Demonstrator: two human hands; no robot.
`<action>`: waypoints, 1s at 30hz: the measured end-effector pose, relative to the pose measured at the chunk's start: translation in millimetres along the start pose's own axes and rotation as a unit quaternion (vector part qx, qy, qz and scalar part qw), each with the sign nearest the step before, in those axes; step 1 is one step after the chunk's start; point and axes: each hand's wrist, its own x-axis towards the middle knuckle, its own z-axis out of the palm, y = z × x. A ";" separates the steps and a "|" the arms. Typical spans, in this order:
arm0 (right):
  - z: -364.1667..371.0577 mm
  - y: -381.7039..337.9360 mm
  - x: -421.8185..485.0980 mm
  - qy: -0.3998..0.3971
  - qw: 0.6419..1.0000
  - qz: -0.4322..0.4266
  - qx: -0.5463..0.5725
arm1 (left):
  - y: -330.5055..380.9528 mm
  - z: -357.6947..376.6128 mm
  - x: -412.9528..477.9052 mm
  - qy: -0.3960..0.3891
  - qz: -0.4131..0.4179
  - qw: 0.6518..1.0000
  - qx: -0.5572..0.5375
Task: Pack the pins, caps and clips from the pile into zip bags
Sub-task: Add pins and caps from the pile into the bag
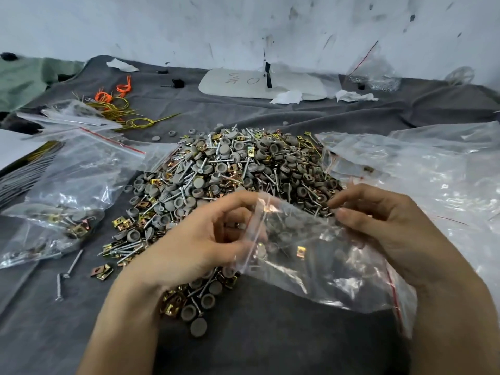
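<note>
Head view, nearest first. On the near side of the pile, the left hand [194, 239] pinches one lip of a clear plastic zip bag [311, 266] with a red seal line, its fingers curled round the film. The right hand [392, 220] appears to pinch the opposite lip between thumb and forefinger, though the film partly veils it. The bag hangs between both hands over the pile's near edge and already carries a few parts.

The pile [230, 171] mixes grey round cup-shaped caps, slim bright steel pins and small folded brass-coloured clips. It is heaped on a dark grey napped cloth [243, 347].

Hazards, as judged:
- The thin, slick film may slip from either pinch. The mouth would then collapse and parts would spill back.
- Pin points may pierce the film if the bag is overfilled or dragged across the pile.
- Clips have sharp bent edges that may snag film or cloth.
- Round caps roll, and strays lie outside the pile's rim.

Left of the pile lie filled clear bags [67, 190]. Right of it sits a crinkled stack of empty bags [422, 180]. Beyond the pile are orange and yellow wire loops [119, 104] and a white oval plate [259, 82].
</note>
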 end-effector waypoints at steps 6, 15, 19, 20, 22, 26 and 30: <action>13.8 -16.2 -5.4 -0.009 0.966 -0.044 -0.255 | -2.5 12.9 9.2 0.020 -0.010 0.997 0.074; 32.1 -15.8 -1.8 -0.060 0.987 -0.048 -0.144 | -5.8 18.3 13.8 -0.003 -0.043 0.996 -0.074; 23.3 -8.4 -1.5 -0.088 0.993 -0.008 -0.076 | -14.7 5.2 7.7 0.022 0.015 0.999 -0.043; 23.5 -5.7 -0.9 -0.109 0.993 0.005 -0.051 | -17.6 1.8 7.0 0.030 0.026 0.999 -0.034; 25.6 -1.2 3.1 -0.103 0.993 0.037 0.038 | -19.4 -3.8 5.7 0.024 0.035 0.996 -0.073; 34.3 19.1 25.5 0.133 0.990 0.030 -0.029 | -16.0 -8.7 2.5 -0.030 0.068 0.980 -0.185; 57.1 31.7 48.2 0.216 0.944 -0.019 -0.247 | -14.6 -7.9 -0.8 -0.025 0.030 0.979 -0.201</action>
